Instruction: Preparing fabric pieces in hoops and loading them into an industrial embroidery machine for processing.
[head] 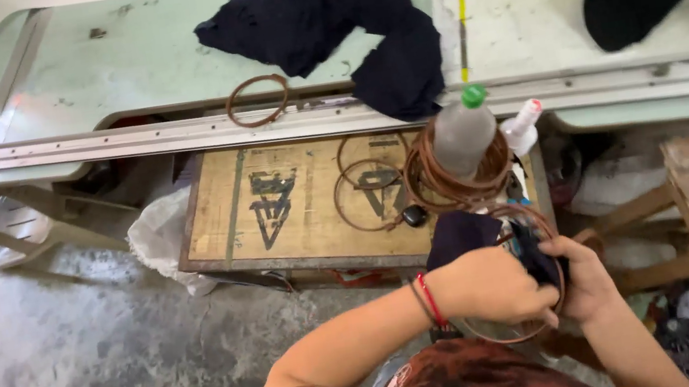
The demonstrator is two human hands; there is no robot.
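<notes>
**Both hands close on dark cloth and a brown ring**

Down at the near edge of the wooden crate (277, 221), the left hand (488, 286) curls over a piece of dark cloth (463, 235), fingers clenched around it. The right hand (585, 276) meets it from the other side, fingers wrapped on the same cloth and on a thin brown ring (521, 332) that loops under both hands. The cloth sits between the palms, partly hidden, so exactly how it lies on the ring I cannot tell.

On the crate's far right corner stands a plastic bottle with a green cap (464, 134), a stack of brown rings (451, 187) circling its base. Two loose rings (367, 195) lie flat on the crate top. Beyond the crate, across the metal rail (131, 143), more dark fabric (320, 17) is heaped on the green table (120, 63).

My read: keep the cloth taut, thumbs close to the ring, and work evenly round it so nothing bunches.
</notes>
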